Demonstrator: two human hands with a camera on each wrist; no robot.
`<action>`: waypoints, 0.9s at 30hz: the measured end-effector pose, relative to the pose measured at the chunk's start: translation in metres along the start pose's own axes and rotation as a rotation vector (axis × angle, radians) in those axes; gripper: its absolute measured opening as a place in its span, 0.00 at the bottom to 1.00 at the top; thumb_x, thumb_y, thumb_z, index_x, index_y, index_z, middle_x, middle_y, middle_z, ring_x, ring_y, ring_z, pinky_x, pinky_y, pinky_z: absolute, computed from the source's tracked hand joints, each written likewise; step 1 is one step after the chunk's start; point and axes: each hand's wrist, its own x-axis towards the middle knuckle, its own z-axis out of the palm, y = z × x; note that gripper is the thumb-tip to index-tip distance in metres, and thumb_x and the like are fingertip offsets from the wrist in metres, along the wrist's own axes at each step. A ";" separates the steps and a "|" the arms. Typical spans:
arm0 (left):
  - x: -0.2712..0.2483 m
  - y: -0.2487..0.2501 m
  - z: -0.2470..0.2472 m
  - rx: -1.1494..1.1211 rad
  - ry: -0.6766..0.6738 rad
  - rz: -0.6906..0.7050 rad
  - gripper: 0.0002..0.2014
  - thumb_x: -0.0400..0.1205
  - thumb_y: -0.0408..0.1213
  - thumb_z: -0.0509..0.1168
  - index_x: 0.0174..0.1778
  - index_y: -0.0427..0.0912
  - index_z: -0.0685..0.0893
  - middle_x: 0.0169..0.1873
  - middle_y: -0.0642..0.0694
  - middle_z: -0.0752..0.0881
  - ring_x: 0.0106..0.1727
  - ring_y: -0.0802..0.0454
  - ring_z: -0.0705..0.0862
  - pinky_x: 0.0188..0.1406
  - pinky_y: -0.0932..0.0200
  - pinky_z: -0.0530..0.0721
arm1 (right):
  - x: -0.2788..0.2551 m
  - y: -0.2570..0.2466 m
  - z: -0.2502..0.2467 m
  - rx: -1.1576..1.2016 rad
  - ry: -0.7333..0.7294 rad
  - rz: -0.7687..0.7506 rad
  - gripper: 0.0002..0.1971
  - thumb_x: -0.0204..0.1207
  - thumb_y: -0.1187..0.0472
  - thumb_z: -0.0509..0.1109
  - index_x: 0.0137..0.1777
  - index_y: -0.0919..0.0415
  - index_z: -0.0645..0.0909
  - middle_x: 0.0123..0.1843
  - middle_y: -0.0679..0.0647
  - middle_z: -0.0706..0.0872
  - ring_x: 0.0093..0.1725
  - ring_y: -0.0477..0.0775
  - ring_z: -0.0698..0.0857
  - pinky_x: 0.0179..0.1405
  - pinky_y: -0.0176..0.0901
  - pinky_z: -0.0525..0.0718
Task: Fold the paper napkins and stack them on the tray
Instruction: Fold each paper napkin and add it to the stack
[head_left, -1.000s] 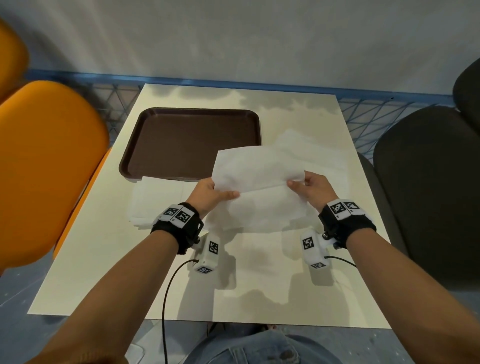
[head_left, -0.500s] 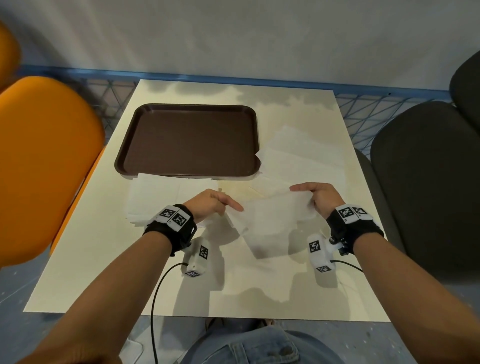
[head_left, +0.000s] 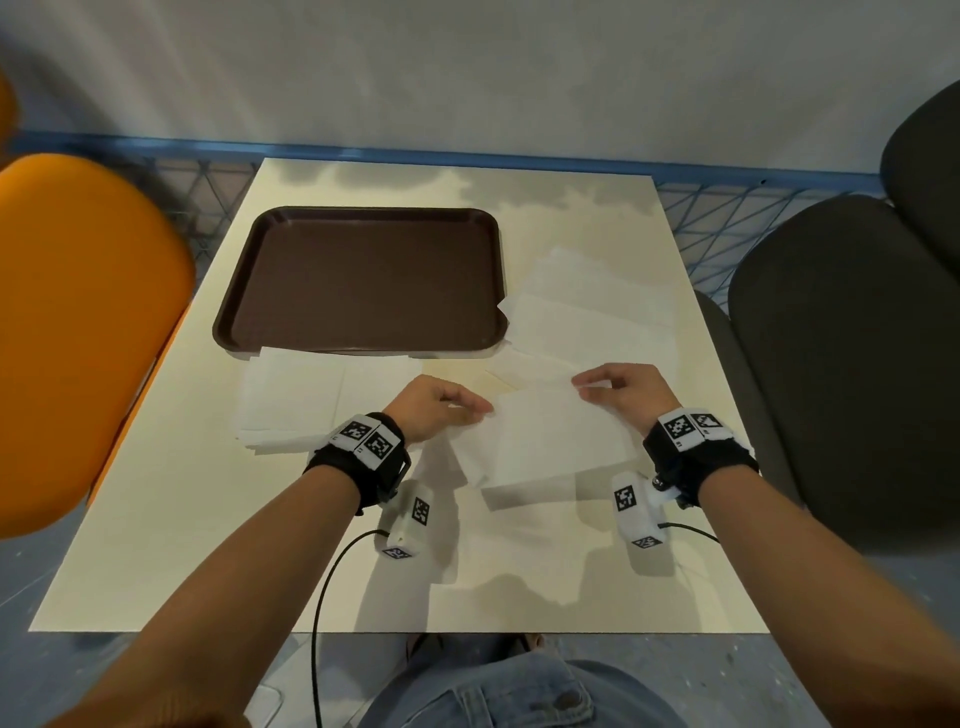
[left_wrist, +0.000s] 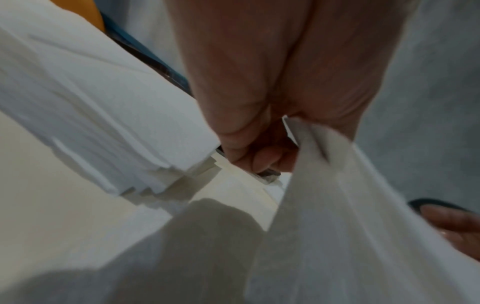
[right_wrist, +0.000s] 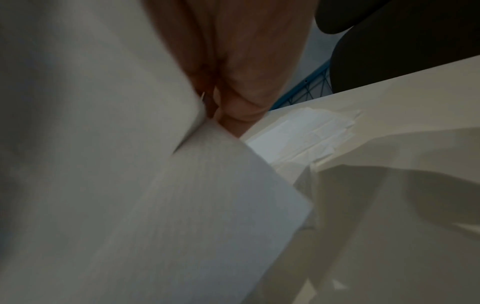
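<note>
A white paper napkin (head_left: 550, 436) hangs doubled over just above the cream table (head_left: 156, 519), held at its two top corners. My left hand (head_left: 441, 405) pinches its left corner (left_wrist: 298, 127), and my right hand (head_left: 618, 387) pinches the right corner (right_wrist: 205, 115). In the right wrist view the napkin (right_wrist: 182, 205) fills most of the frame. A brown tray (head_left: 363, 280) lies bare at the back left. A stack of white napkins (head_left: 296, 400) sits in front of the tray, left of my left hand. Loose unfolded napkins (head_left: 597, 312) lie right of the tray.
An orange chair (head_left: 78, 332) stands against the table's left edge and dark grey chairs (head_left: 841, 364) stand at the right. A blue wire rack (head_left: 727, 208) runs behind the table. Cables trail from both wrist cameras over the near table edge.
Both hands have come down and toward me with the napkin. It was held up wide over the tray's front edge; now it hangs folded low over the table.
</note>
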 end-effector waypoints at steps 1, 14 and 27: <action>0.000 -0.001 0.001 0.090 -0.009 -0.011 0.08 0.78 0.32 0.71 0.53 0.43 0.90 0.48 0.53 0.87 0.46 0.67 0.81 0.53 0.72 0.72 | 0.000 0.006 0.001 -0.049 0.003 0.012 0.08 0.72 0.66 0.75 0.40 0.50 0.87 0.50 0.51 0.89 0.58 0.53 0.84 0.66 0.42 0.76; 0.000 -0.025 0.054 1.175 -0.301 0.099 0.32 0.87 0.56 0.44 0.84 0.47 0.44 0.84 0.51 0.42 0.84 0.51 0.41 0.80 0.43 0.39 | -0.016 0.033 0.069 -0.973 -0.383 -0.322 0.30 0.85 0.54 0.53 0.83 0.57 0.46 0.85 0.50 0.42 0.84 0.51 0.41 0.82 0.49 0.43; -0.005 -0.022 0.049 0.984 0.070 0.114 0.23 0.83 0.46 0.60 0.74 0.44 0.68 0.73 0.46 0.71 0.71 0.45 0.70 0.70 0.52 0.64 | 0.010 0.003 0.088 -0.999 -0.259 -0.070 0.19 0.75 0.46 0.69 0.61 0.52 0.74 0.64 0.53 0.75 0.68 0.57 0.71 0.64 0.51 0.68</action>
